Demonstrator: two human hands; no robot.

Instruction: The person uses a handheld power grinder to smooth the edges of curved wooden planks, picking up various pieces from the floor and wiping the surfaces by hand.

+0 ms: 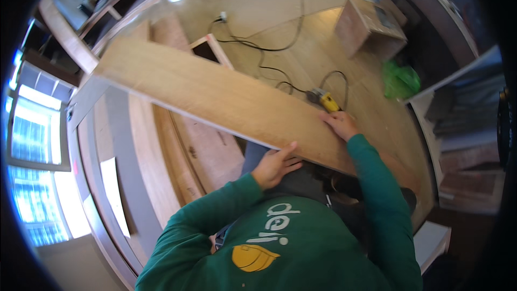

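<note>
Long wooden plank [215,97] runs from upper left to frame centre. Left hand [273,166] grips its near edge, right hand [339,124] grasps its end beside a yellow power tool [325,99]. Far end unsupported: plank could tip, or snag the black cord [280,48].

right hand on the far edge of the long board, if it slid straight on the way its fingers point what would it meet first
Probably the yellow power tool lying just beyond the right hand on the floor, though depth is unclear.

Left hand [274,166] and right hand [340,124] both reach forward, fingers curled, green-sleeved arms bent
</note>
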